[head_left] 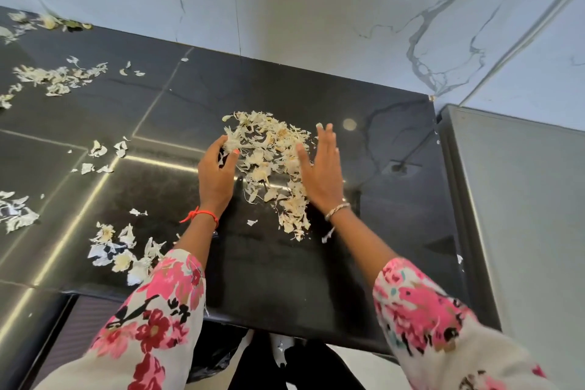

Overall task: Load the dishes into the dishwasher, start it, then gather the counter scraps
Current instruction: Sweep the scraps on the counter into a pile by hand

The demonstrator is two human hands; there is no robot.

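Scraps (269,161) across black counter (316,263) below marble wall (348,9).

Black glossy stone worktop (285,263), pale seams crossing left half. Main scrap pile (272,152) of dry whitish peelings at centre, tail trailing toward 5 o'clock. Loose cluster (57,77) at 10 o'clock. Corner bits (47,22) at 11, against wall. Small flakes (104,149) at 9. Front heap (120,250) at 8, near front edge. Edge patch (19,215) at left border.

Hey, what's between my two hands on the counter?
In the head view, a pile of pale papery scraps lies on the black counter between the left hand and right hand.
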